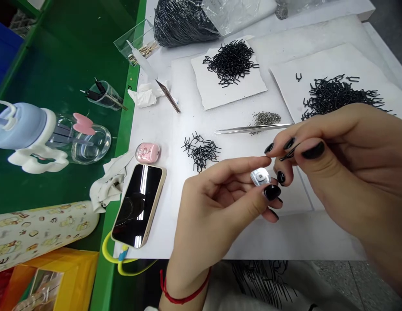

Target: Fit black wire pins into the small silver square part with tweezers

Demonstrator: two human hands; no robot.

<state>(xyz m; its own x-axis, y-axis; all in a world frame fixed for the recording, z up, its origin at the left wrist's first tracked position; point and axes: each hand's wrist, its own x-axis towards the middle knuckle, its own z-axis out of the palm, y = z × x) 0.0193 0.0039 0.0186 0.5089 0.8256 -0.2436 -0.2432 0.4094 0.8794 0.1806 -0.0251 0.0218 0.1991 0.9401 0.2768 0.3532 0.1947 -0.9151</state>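
Observation:
My left hand pinches a small shiny silvery piece between thumb and forefinger; a tiny dark mark shows at its middle. Close to its right, my right hand is closed on a small black forked piece, partly hidden by the fingertips. Behind the hands, metal tweezers cross a heap of tiny metallic bits; their right end meets the right hand's outline. A small loose pile of black forked pieces is left of the hands.
Larger heaps of black forked pieces lie on white sheets, one at the back, one at right. A phone, pink case, tissue and dark blade-like tool sit left. A black-filled bag stands behind.

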